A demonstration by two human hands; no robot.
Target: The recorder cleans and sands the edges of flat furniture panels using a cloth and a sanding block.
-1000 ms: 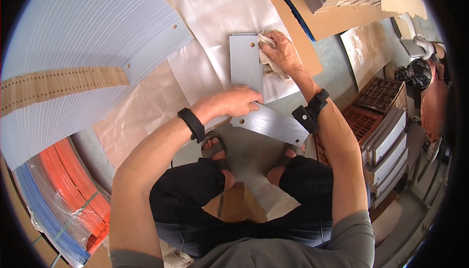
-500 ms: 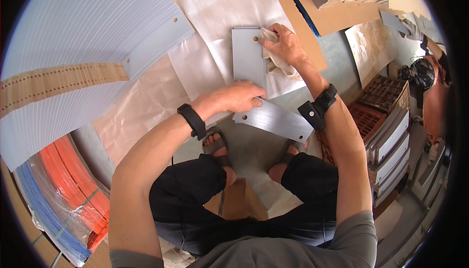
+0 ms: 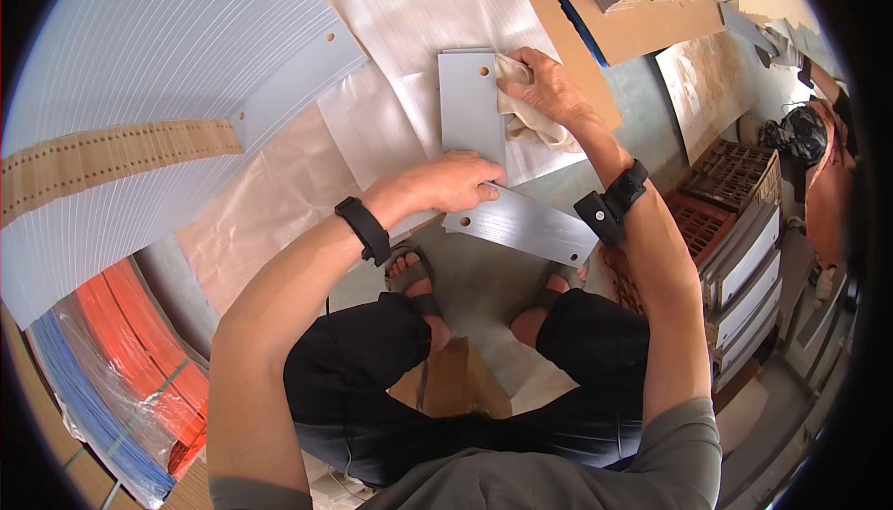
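Note:
A flat grey panel [image 3: 467, 105] with a hole near its far end lies on the sheet-covered surface in front of me; a second edge shows behind its far end. My left hand [image 3: 458, 181] is closed on the end of another grey panel [image 3: 523, 223], glossy and with a hole toward each end, which slants down to the right over the floor. In my right hand [image 3: 551, 93] is a bunched cream cloth [image 3: 528, 130], pressed at the right edge of the lying panel. The fingertips there are partly hidden by the cloth.
Tall rows of stacked grey panels [image 3: 167, 35] stand at the left. Orange strips [image 3: 139, 324] and blue strips in plastic lie at lower left. Brown crates [image 3: 735, 175] and stacked panels [image 3: 744, 277] are at right, with another person's gloved hand [image 3: 787, 48] beyond.
My right hand and the cloth have shifted very slightly. The lying panel sits a touch farther left in view. The other person's hand at far right has moved a little.

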